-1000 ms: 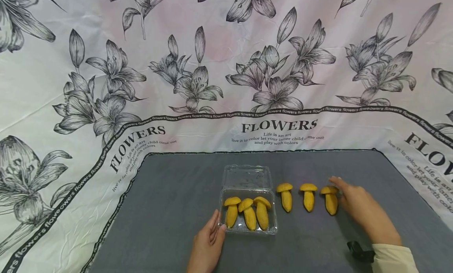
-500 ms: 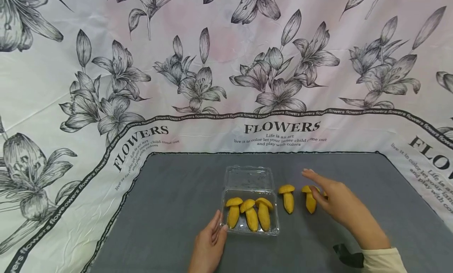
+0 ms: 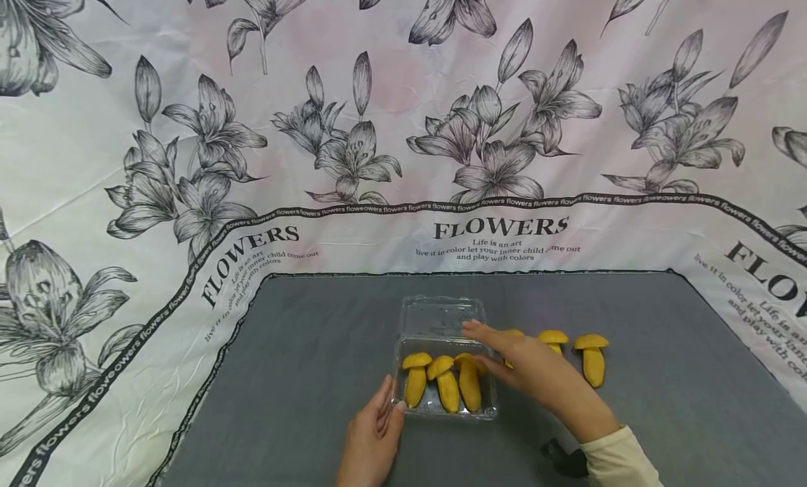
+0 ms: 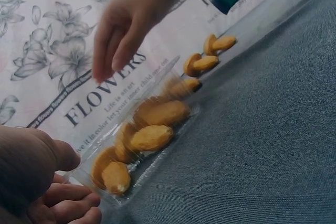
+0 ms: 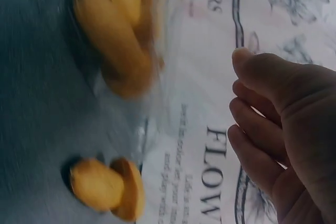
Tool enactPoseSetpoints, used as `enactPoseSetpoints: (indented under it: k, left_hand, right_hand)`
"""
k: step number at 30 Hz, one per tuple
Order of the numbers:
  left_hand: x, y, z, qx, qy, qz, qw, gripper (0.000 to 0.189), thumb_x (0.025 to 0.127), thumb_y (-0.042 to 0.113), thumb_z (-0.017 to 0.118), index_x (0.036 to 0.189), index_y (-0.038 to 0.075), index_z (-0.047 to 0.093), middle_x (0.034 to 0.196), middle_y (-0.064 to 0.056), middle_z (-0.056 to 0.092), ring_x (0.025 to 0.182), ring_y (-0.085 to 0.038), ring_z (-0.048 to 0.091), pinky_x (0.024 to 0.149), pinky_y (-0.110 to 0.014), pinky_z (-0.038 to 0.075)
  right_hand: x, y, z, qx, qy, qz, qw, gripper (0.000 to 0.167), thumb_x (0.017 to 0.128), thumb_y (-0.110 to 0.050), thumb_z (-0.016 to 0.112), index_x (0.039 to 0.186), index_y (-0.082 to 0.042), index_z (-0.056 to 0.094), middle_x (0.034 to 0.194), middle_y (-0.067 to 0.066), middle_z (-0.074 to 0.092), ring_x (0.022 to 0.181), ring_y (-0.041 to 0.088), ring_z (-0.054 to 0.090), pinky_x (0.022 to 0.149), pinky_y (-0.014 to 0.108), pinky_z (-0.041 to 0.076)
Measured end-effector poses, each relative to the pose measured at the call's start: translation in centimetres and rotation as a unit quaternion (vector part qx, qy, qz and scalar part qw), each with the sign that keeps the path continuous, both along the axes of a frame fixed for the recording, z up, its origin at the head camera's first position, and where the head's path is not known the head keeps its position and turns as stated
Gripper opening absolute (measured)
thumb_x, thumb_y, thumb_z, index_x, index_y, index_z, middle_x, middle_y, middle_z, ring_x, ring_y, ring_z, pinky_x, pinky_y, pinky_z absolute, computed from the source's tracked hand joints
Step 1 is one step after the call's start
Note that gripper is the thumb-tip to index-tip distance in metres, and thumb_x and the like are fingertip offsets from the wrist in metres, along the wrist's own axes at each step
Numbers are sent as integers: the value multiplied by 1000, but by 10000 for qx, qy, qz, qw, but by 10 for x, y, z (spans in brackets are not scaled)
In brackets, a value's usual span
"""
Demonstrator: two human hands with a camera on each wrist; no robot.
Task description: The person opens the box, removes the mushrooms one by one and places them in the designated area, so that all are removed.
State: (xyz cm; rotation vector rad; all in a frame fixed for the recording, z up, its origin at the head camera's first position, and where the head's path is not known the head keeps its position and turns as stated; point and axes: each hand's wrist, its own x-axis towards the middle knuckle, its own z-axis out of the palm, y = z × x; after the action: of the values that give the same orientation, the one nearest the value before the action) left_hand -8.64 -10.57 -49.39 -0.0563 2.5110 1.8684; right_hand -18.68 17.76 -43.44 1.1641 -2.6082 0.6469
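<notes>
While the left hand [image 3: 370, 434] grips the box [image 3: 430, 404], the relaxed right hand [image 3: 529, 364] partly hides loose mushrooms [image 3: 553, 338].

Soft, even light filled the head view, the cloth [image 3: 391, 24] palest toward ten o'clock and greyer toward two. A faint shadow darkened the table [image 3: 302, 347] near five o'clock, below the right hand [image 3: 528, 357]. Thin glints edged the clear box [image 3: 435, 319]. The left wrist view was dimmer and bluish, its left hand [image 4: 31, 171] dark at eight o'clock, the mushrooms [image 4: 152, 138] slightly smeared. The right wrist view was murky, teal-dark toward nine o'clock, its mushrooms blurred at eleven and its printed words [image 5: 214, 177] soft.
</notes>
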Motion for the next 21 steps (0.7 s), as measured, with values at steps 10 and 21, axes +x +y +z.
enactPoseSetpoints:
  k: [10, 21]
  left_hand:
    - [-1, -2, -5, 70, 56, -17, 10000, 64, 109, 26, 65, 157, -9, 41, 154, -28, 49, 139, -40, 54, 105, -36, 55]
    - [-2, -2, -6, 27, 124, 26, 9999, 64, 109, 28, 65, 157, -8, 42, 153, -27, 50, 137, -38, 56, 104, -36, 56]
  right_hand:
    - [1, -33, -18, 333, -192, 324, 9987, 48, 102, -14, 74, 148, -10, 62, 150, 9, 63, 107, 20, 75, 83, 34, 66]
    - [-4, -45, -30, 822, -58, 377, 9959, 46, 102, -12, 73, 146, -11, 64, 147, 8, 65, 116, 25, 73, 90, 38, 65]
